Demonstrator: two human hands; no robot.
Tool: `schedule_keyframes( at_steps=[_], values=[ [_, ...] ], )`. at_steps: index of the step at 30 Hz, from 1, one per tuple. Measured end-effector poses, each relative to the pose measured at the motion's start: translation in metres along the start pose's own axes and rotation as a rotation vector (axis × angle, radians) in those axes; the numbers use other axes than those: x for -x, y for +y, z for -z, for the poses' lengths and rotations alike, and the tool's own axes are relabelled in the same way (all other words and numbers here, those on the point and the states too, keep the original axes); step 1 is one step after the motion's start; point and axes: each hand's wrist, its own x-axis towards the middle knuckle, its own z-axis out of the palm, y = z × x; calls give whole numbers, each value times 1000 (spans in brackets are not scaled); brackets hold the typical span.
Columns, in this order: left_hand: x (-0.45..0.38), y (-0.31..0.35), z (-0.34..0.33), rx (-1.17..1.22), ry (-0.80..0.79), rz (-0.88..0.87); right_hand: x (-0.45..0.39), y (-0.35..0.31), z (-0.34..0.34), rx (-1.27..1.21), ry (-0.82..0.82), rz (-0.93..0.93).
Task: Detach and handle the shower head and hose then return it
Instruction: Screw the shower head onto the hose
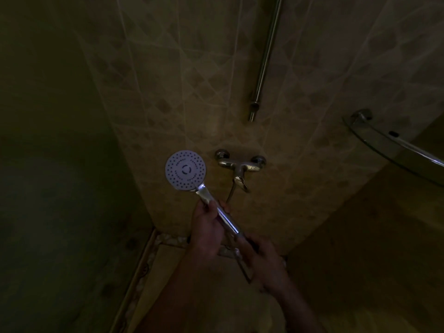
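Head view, very dim. The shower head [185,170] is off its mount and held out in front of the tiled wall [182,75], spray face turned toward the camera, just left of the mixer tap [241,165]. The left hand [208,227] has its fingers curled round the upper handle; the right hand [265,261] grips the lower end where the hose [230,195] joins, fingers clamped there as far as the gloom lets me tell.

Risks, as I judge them: the chrome handle looks slick, so a loosened grip could drop the head onto the shower floor [168,265]. The hose loops up behind the hands to the tap and could kink or snag on the tap lever if the head is swung right.

Room: open air to the left and near side. To the right, the glass corner shelf [394,150] juts out with a hard edge. The riser rail [265,58] stands on the far wall above the tap; lifting the head back means passing close by the tap.
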Motion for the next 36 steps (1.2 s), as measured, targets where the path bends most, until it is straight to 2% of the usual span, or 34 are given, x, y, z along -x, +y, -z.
schedule_keyframes(
  at_steps=[2, 5, 6, 8, 10, 12, 14, 16, 19, 22, 24, 27, 28, 31, 34, 36],
  values=[
    [0, 0, 0, 16, -26, 6, -4, -2, 7, -254, -124, -142],
    [1, -1, 1, 31, -67, 26, -8, -2, 15, -817, -304, -373],
    [2, -1, 1, 28, -73, 32, -9, -3, 16, -916, -339, -414],
    [2, -2, 2, 31, -62, 36, -9, -4, 15, -832, -337, -413],
    [2, -4, 1, 37, -19, 7, -8, -5, 12, -391, -206, -286],
    [3, -7, -1, 13, 38, -30, -3, -2, 6, 62, -35, -76],
    [3, -10, -4, -6, 74, -50, 3, 4, -3, 336, 116, 100],
    [3, -10, -6, -13, 81, -51, 7, 9, -10, 454, 195, 199],
    [1, -8, -2, -24, 37, -30, 8, 13, -13, 423, 179, 187],
    [-1, -4, 4, -11, -15, -4, 2, 13, -11, 172, 98, 106],
    [-2, -2, 7, -4, -45, 12, -2, 10, -9, -135, -13, -29],
    [-2, -1, 10, 27, -88, 65, -6, 8, 0, -774, -295, -350],
    [-2, -1, 10, 41, -110, 70, -7, 9, 3, -875, -357, -404],
    [-4, 0, 7, 29, -114, 36, -10, 10, 4, -846, -365, -371],
    [-5, 1, 2, -6, -33, 12, -10, 3, -1, -488, -144, -191],
    [-5, 1, -1, -17, 5, -2, -9, 3, -2, -348, 8, -95]
  ],
)
